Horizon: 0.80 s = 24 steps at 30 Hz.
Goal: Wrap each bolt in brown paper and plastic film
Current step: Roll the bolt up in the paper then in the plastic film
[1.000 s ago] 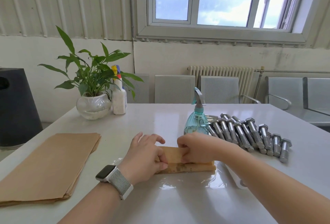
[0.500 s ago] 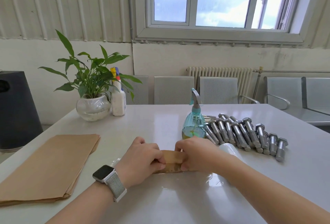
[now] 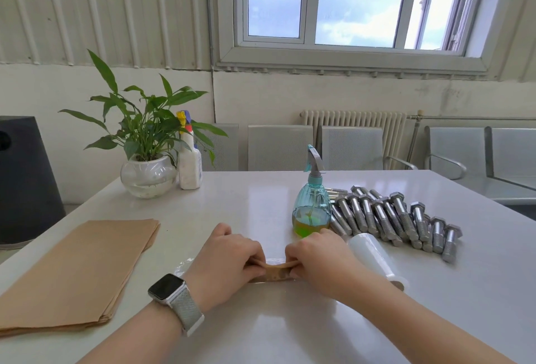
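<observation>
A bolt rolled in brown paper [image 3: 274, 272] lies on a sheet of clear plastic film [image 3: 184, 265] at the table's near middle. My left hand [image 3: 224, 265] grips its left end and my right hand [image 3: 319, 262] grips its right end; only a short middle stretch of paper shows between them. The bolt itself is hidden inside. A white roll of plastic film [image 3: 374, 257] lies just right of my right hand. Several bare steel bolts [image 3: 388, 218] lie in a row at the right. A stack of brown paper sheets [image 3: 78, 271] sits at the left.
A teal spray bottle [image 3: 311, 207] with green liquid stands just beyond my right hand. A potted plant in a glass bowl [image 3: 148, 178] and a white spray bottle [image 3: 190, 163] stand at the far left. Metal chairs [image 3: 348, 147] line the table's far side.
Both hands have closed in towards each other over the paper roll, so less paper shows between them. The roll has turned further. The white film roll has come into view by my right arm.
</observation>
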Each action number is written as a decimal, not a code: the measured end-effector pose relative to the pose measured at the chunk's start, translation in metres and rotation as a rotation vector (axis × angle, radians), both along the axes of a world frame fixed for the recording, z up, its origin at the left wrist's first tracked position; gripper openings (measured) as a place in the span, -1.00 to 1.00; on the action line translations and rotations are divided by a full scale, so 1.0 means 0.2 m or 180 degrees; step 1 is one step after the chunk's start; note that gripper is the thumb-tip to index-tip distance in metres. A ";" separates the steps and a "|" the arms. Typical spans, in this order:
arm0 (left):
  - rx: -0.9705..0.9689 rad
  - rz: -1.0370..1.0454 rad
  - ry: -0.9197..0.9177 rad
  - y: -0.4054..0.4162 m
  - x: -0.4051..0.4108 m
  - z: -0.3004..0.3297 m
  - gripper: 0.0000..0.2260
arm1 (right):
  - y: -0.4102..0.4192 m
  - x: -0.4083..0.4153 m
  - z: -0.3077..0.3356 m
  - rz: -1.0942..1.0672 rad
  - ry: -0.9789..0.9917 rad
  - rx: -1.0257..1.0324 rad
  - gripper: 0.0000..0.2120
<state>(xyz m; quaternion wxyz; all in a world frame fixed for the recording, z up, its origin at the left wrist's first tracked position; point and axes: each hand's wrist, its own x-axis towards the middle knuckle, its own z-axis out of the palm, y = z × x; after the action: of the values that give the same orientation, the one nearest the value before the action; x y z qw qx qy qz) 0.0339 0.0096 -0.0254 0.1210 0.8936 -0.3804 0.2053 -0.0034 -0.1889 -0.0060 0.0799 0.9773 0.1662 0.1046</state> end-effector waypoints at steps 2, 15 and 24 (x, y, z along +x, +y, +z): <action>0.0047 0.0066 0.0116 -0.01 0.01 0.01 -0.81 | 0.00 -0.01 -0.03 0.0047 -0.0087 -0.0033 -0.84; 0.0533 0.0766 0.1070 -0.13 0.07 0.13 -0.77 | 0.01 -0.14 -0.12 0.0099 -0.0777 -0.0348 -0.69; 0.0363 0.0381 0.0930 -0.07 0.04 0.09 -0.93 | 0.01 -0.15 -0.16 0.0218 -0.0838 -0.0220 -0.82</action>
<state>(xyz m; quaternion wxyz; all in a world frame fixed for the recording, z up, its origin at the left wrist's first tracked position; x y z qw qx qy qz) 0.0429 -0.0037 -0.0071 0.1117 0.9404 -0.3159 0.0580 -0.0341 -0.1874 -0.0387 0.1309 0.9455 0.1910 0.2289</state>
